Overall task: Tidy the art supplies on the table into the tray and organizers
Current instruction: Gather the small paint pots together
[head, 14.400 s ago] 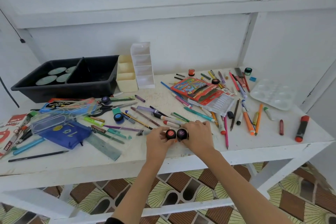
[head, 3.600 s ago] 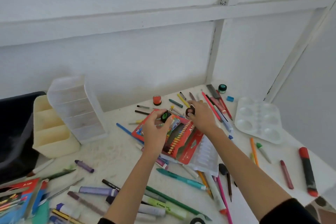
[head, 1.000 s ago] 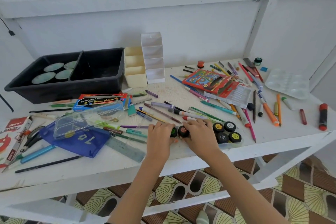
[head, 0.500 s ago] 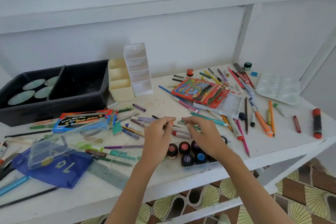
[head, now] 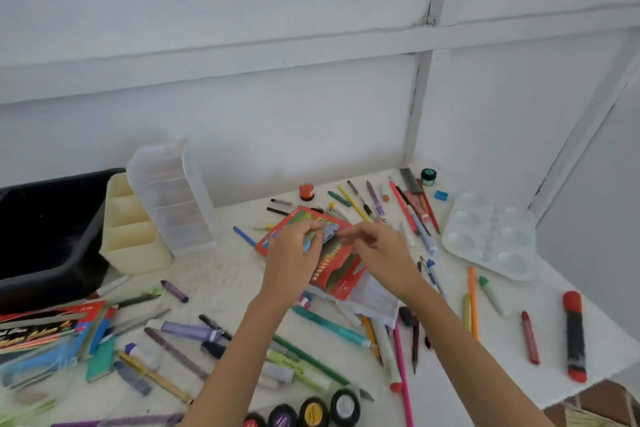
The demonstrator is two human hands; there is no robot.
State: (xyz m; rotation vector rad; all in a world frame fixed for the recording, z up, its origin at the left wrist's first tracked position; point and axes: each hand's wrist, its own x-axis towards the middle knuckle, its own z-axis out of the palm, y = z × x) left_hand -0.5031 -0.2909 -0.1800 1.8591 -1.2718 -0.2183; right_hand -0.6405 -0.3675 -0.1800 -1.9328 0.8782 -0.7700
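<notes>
A red coloured-pencil box (head: 337,276) lies open in the middle of the white table (head: 221,274). My left hand (head: 294,253) and my right hand (head: 379,250) both reach out over it, fingers loosely extended, fingertips nearly meeting above the box lid; neither holds anything that I can see. A row of small black paint pots (head: 311,412) stands at the table's near edge below my forearms. Far left is the black tray (head: 38,239), with a cream organizer (head: 135,239) and a clear organizer (head: 169,194) beside it.
Pens, pencils and markers lie scattered all over the table. An orange-lidded pot (head: 306,191) and a green-lidded pot (head: 428,177) stand by the back wall. At the right lie a clear palette (head: 491,236) and a red-and-black marker (head: 575,336).
Both hands have left the paint pots at the near edge and moved away to the red pencil box. The view has swung forward and to the right.
</notes>
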